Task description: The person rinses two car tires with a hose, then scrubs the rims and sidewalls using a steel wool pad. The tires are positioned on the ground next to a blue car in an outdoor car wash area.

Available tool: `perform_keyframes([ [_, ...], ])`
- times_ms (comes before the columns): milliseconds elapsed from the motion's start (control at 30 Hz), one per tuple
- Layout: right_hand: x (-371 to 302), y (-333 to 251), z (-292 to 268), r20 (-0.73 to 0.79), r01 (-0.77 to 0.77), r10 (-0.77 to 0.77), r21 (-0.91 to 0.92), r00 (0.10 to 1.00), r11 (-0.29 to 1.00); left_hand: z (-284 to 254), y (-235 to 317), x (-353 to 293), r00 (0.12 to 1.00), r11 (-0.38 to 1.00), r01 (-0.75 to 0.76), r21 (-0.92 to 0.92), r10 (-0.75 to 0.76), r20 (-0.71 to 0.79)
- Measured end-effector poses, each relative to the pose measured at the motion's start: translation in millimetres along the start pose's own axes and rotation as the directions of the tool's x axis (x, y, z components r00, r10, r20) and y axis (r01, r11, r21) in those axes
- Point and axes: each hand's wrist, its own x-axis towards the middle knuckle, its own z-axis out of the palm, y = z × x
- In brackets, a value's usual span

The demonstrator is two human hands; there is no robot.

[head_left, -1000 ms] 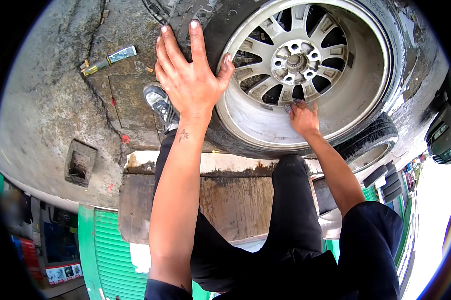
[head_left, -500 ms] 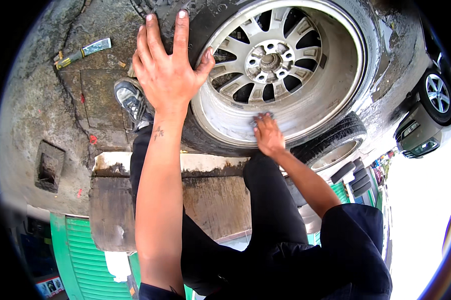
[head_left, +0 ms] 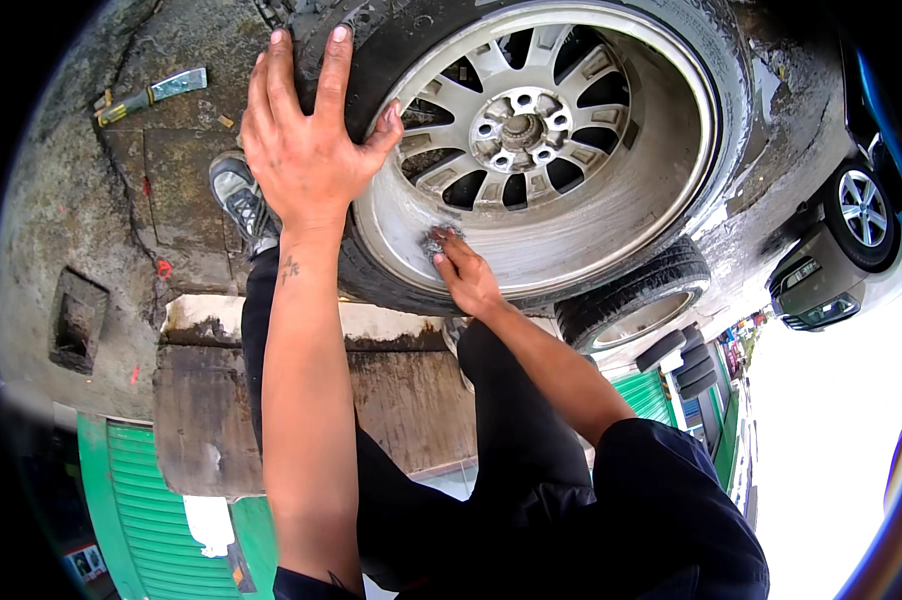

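Note:
In front of me lies a large wheel: a silver multi-spoke rim (head_left: pixel 571 245) inside a black tire (head_left: pixel 389 278). The inner barrel of the rim faces me, wet with whitish smears. My left hand (head_left: pixel 306 150) is open on the tire's left side, fingers spread. My right hand (head_left: pixel 468 280) is closed on a grey, fuzzy scouring pad (head_left: pixel 437 238), which looks like steel wool. The pad presses against the lower left of the rim's inner wall. My fingers partly cover it.
A flat-bladed tool (head_left: pixel 178 86) with a yellowish handle lies on the stained concrete at the left. A second tire (head_left: pixel 636 288) lies below the wheel, with stacked tires (head_left: pixel 693 365) beyond. A wooden board (head_left: pixel 411 410) is between my legs; a parked car (head_left: pixel 821 285) stands right.
My right hand has slid the pad leftward along the rim's inner wall. The left hand keeps its place on the tire; the whole view has shifted slightly.

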Motion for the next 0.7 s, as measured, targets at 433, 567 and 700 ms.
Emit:
perform_keyframes([
  [433,-39.8,58.9,-55.4,0.142,0.058,0.001,-0.408,0.990,0.911,0.3,0.4,5.5,0.999,0.999,-0.030,0.034,0.031,-0.038],
  [567,-57.6,108.3,-227.9,-0.042,0.020,-0.172,-0.938,0.984,0.345,-24.0,9.5,26.7,0.989,0.991,0.025,0.130,-0.044,0.139],
  [700,-27.4,42.8,-11.0,-0.210,-0.269,0.199,-0.400,0.957,0.876,-22.4,12.2,22.6,0.987,0.989,0.070,0.133,-0.088,0.131],
])
